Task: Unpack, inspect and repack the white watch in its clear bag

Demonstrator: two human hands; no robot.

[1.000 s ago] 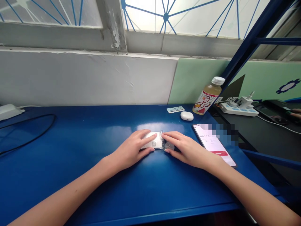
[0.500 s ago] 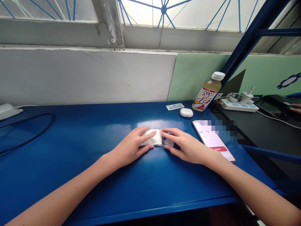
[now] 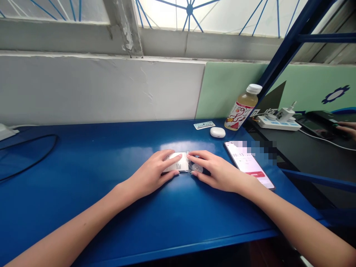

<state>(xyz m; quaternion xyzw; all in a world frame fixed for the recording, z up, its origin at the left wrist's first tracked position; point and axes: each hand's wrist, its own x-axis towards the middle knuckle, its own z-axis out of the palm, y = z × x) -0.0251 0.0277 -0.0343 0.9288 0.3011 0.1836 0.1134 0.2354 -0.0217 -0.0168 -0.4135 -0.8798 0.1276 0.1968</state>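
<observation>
A small flat packet (image 3: 183, 162), white with a printed square code and seemingly in clear plastic, lies on the blue desk (image 3: 111, 230). My left hand (image 3: 152, 171) grips its left part, fingers across the top and thumb at the near edge. At the packet's right end, my right hand (image 3: 218, 170) holds the clear plastic between fingers and thumb. Under that hand shows a round translucent piece (image 3: 197, 168); whether it is inside the plastic I cannot tell. My fingers hide part of the packet.
Right of my hands lies a phone (image 3: 250, 163) with a timer on screen. Behind it are a white earbud case (image 3: 217, 132), a card (image 3: 204, 125) and a drink bottle (image 3: 241, 108). A power strip (image 3: 278, 123) and another person's hand (image 3: 347, 128) are far right. A black cable (image 3: 41, 159) curves at left.
The whole view has shifted slightly, so things appear a little further left. My hands keep the same hold on the packet.
</observation>
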